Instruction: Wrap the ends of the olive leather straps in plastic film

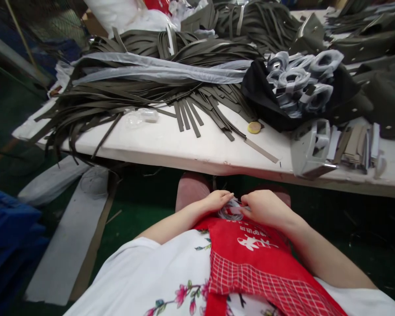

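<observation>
In front of the red apron (pixel 250 239), a grey-white coiled strap (pixel 229 211) with a pale band across it is held low over my lap. The fingers of my left hand (pixel 217 201) close on the coil's left side. On its right side, my right hand (pixel 266 207) pinches the coil near the pale band, and its fingertips are partly hidden. More plastic-wrapped coils (pixel 292 79) lie heaped in a black fabric bag (pixel 261 94) on the table, beyond both hands.
Long dark-grey straps (pixel 134 94) cover much of the white table (pixel 184 151), some hanging over its front left edge. A tape dispenser (pixel 311 149) stands at the right edge beside stacked strips (pixel 355 147). A yellow disc (pixel 254 127) lies nearby. Blue crates (pixel 13 237) stand lower left.
</observation>
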A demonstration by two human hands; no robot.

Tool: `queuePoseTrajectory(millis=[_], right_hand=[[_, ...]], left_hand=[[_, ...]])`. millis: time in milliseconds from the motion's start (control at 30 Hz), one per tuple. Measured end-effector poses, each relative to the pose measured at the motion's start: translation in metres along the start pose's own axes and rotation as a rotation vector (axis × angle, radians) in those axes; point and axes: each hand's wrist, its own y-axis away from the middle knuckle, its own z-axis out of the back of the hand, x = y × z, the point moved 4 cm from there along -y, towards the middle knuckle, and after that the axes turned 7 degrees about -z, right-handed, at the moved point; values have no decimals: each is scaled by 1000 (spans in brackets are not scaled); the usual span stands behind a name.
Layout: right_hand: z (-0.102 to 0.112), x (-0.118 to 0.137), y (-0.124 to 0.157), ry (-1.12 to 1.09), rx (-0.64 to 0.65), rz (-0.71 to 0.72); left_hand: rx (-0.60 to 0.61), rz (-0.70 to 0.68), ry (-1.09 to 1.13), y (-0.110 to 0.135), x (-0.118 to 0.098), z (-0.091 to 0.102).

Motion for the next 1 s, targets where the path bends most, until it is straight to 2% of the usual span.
queuePoseTrajectory(millis=[133,267,533,700,833,900,1000], right_hand=[[-18,15,-16,52,31,24],[-24,15,-21,48,42,13],[-13,-3,-12,-42,19,-3],[-28,9,-25,-17,2,-19],[-40,15,-32,-35,-10,-35],[-40,9,-30,-93,-11,-34],[-33,-9,-23,-298,19,-27]], left_hand=[[-6,-62,-128,-1,-3,6],[-29,-62,-165,0,-4,9],[-20,-43,-92,1,-8,3],[-20,-49,-96,-2,-11,3],[-23,-23,-55,0,-4,3],[-31,-9,-41,1,-1,3],[-36,-8,-28,2,-2,3]])
